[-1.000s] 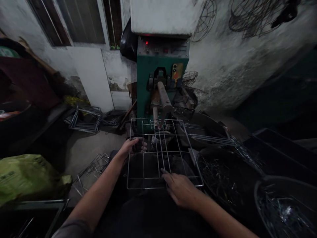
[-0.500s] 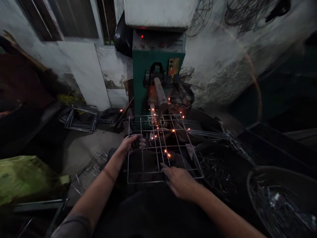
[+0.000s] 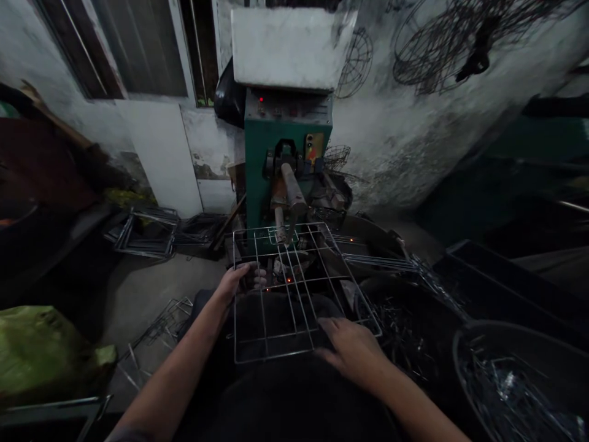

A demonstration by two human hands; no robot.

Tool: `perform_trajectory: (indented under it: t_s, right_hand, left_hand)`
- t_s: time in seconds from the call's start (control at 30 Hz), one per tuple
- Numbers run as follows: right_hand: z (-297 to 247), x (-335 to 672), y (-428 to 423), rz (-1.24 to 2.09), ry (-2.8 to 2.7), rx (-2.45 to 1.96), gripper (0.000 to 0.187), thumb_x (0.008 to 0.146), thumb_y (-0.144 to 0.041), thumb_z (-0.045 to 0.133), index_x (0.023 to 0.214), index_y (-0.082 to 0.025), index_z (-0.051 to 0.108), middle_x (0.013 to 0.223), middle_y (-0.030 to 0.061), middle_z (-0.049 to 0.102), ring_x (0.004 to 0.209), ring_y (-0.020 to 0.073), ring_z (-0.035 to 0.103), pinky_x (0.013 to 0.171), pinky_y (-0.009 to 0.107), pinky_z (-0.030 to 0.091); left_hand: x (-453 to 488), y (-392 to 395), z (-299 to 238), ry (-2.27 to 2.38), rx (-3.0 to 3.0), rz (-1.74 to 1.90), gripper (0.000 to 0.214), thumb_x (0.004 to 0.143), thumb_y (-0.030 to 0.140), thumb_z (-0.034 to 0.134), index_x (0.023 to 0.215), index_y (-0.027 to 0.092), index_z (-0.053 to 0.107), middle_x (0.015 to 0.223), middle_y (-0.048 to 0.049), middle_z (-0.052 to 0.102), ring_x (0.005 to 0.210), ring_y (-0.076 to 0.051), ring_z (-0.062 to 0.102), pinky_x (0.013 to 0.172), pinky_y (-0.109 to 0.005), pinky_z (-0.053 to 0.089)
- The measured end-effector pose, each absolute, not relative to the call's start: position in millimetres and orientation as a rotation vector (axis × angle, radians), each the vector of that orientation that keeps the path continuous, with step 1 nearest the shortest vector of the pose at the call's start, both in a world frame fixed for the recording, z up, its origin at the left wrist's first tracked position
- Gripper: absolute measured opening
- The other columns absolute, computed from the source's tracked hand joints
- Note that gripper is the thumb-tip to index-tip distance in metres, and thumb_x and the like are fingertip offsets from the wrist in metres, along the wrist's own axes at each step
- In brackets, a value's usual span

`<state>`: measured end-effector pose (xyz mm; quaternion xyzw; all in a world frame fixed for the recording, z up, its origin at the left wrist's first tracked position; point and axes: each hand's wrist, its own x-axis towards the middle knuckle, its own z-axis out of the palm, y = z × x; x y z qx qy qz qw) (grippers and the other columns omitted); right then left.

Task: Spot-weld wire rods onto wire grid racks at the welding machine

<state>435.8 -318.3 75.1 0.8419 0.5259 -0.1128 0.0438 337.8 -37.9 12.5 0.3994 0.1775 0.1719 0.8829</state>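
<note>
A rectangular wire rack (image 3: pixel 264 313) of crossed metal rods lies flat in front of me, its far end at the electrodes (image 3: pixel 280 232) of a green spot-welding machine (image 3: pixel 257 147). My left hand (image 3: pixel 242 279) is closed around the rack's left side rod, thumb on top and fingers curled beneath. At the near right part of the rack is my right hand (image 3: pixel 352 350), thumb and fingers apart, the near edge rod passing between them. Whether the right fingertips touch the rods is hard to see. A few small sparks glow below the electrodes.
On the right stand a tub (image 3: pixel 460 344) of short metal pieces and a bundle of long rods (image 3: pixel 381 263). Wire frames (image 3: pixel 147 233) lie on the floor at left, near a yellow-green sack (image 3: pixel 46 350). Wire baskets (image 3: pixel 427 55) hang on the wall.
The bright sparks around the electrodes have mostly died out. My right hand has shifted right along the rack and its fingers have spread. My left hand keeps its hold.
</note>
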Motion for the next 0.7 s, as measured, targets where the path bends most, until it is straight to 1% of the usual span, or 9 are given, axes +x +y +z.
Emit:
perform_trajectory:
  t_s: [0.1, 0.23, 0.3, 0.4, 0.5, 0.57, 0.63, 0.7]
  right_hand:
    - [82, 445, -310, -0.266, 1.68, 2.554, 0.037, 0.084, -0.039, 0.057, 0.113, -0.016, 0.06, 0.106, 0.0129, 0.064, 0.097, 0.0274, 0.059, 0.08, 0.038, 0.047]
    - [93, 469, -288, -0.101, 1.756, 2.514, 0.042, 0.085, -0.044, 0.056, 0.116, -0.016, 0.059, 0.108, 0.0122, 0.064, 0.098, 0.0277, 0.058, 0.081, 0.039, 0.046]
    - [98, 485, -275, -0.061, 1.765, 2.487, 0.043, 0.085, -0.042, 0.057, 0.118, -0.016, 0.058, 0.111, 0.0121, 0.064, 0.099, 0.0278, 0.058, 0.081, 0.038, 0.045]
    - [105, 510, -251, -0.101, 1.78, 2.436, 0.041, 0.084, -0.039, 0.059, 0.119, -0.018, 0.059, 0.113, 0.0101, 0.063, 0.099, 0.0265, 0.059, 0.078, 0.034, 0.045]
    - [110, 534, -227, -0.167, 1.803, 2.385, 0.04, 0.079, -0.042, 0.063, 0.114, -0.022, 0.062, 0.113, 0.0075, 0.064, 0.098, 0.0256, 0.061, 0.075, 0.03, 0.044]
    - [112, 547, -212, -0.219, 1.787, 2.38, 0.04, 0.076, -0.045, 0.065, 0.11, -0.024, 0.063, 0.109, 0.006, 0.066, 0.096, 0.0249, 0.061, 0.072, 0.028, 0.043]
    - [114, 559, -199, -0.254, 1.765, 2.397, 0.044, 0.074, -0.047, 0.066, 0.111, -0.025, 0.063, 0.107, 0.0057, 0.067, 0.096, 0.0247, 0.062, 0.071, 0.027, 0.042]
    - [116, 568, -188, -0.243, 1.786, 2.413, 0.048, 0.072, -0.049, 0.067, 0.114, -0.025, 0.062, 0.112, 0.006, 0.065, 0.099, 0.0247, 0.06, 0.072, 0.026, 0.042]
  left_hand:
    - [339, -32, 13, 0.378, 0.805, 0.402, 0.032, 0.074, 0.024, 0.066, 0.1, 0.007, 0.058, 0.087, -0.0157, 0.069, 0.069, -0.022, 0.067, 0.058, -0.029, 0.053]
    - [345, -14, 14, 0.402, 0.791, 0.476, 0.029, 0.076, 0.02, 0.062, 0.102, 0.008, 0.058, 0.09, -0.0145, 0.069, 0.071, -0.021, 0.068, 0.06, -0.028, 0.054]
    - [348, -4, 15, 0.414, 0.785, 0.514, 0.028, 0.076, 0.019, 0.06, 0.101, 0.008, 0.058, 0.089, -0.0139, 0.069, 0.07, -0.021, 0.068, 0.059, -0.028, 0.054]
    - [354, 9, 18, 0.445, 0.764, 0.564, 0.025, 0.076, 0.018, 0.059, 0.098, 0.008, 0.056, 0.085, -0.0127, 0.069, 0.068, -0.02, 0.067, 0.06, -0.03, 0.055]
    - [361, 19, 20, 0.465, 0.75, 0.6, 0.023, 0.077, 0.019, 0.056, 0.098, 0.01, 0.055, 0.084, -0.0111, 0.068, 0.069, -0.02, 0.067, 0.063, -0.031, 0.055]
    - [366, 26, 21, 0.479, 0.746, 0.627, 0.021, 0.078, 0.019, 0.054, 0.098, 0.01, 0.055, 0.086, -0.0108, 0.068, 0.071, -0.019, 0.067, 0.065, -0.031, 0.054]
    - [372, 34, 23, 0.497, 0.747, 0.654, 0.022, 0.079, 0.019, 0.053, 0.099, 0.011, 0.056, 0.087, -0.0109, 0.068, 0.073, -0.02, 0.067, 0.068, -0.032, 0.053]
    - [377, 41, 24, 0.509, 0.748, 0.675, 0.023, 0.08, 0.02, 0.05, 0.101, 0.011, 0.056, 0.088, -0.0113, 0.067, 0.074, -0.02, 0.066, 0.07, -0.034, 0.053]
